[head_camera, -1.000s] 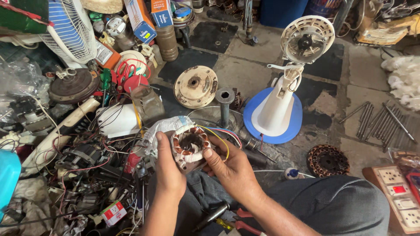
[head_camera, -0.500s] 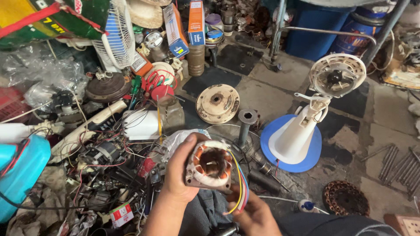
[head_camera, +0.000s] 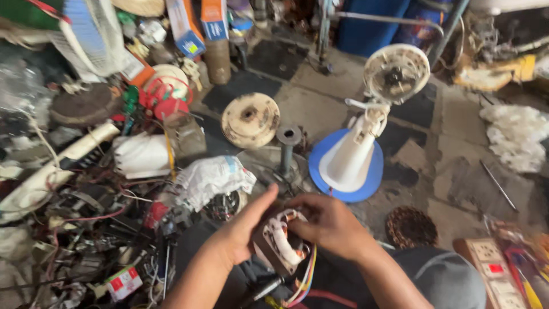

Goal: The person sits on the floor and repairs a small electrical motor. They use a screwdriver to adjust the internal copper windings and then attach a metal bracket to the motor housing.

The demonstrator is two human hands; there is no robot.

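Both hands are closed around one thing: a squat, round fan-motor stator of dark laminated metal with pale-taped copper windings (head_camera: pixel 281 243), held low in the middle of the view, just above the person's lap. The left hand (head_camera: pixel 243 226) grips it from the left, thumb laid over the upper rim and fingers wrapped beneath. The right hand (head_camera: pixel 329 223) covers the upper right side, fingertips pressing in at the windings. The two hands are about equally near, one on each side.

The stator is tilted, its open bore facing up and toward the camera, so its short axis runs roughly from lap to head. One bundle of coloured lead wires (head_camera: pixel 303 280) hangs from its lower edge; the blur makes the number of strands hard to tell.

Further out on the concrete floor stand one white pedestal fan body on a round blue base (head_camera: pixel 349 166), one cream-coloured round motor cover (head_camera: pixel 250 120), and one dark copper coil disc (head_camera: pixel 410 227) to the right of the hands.
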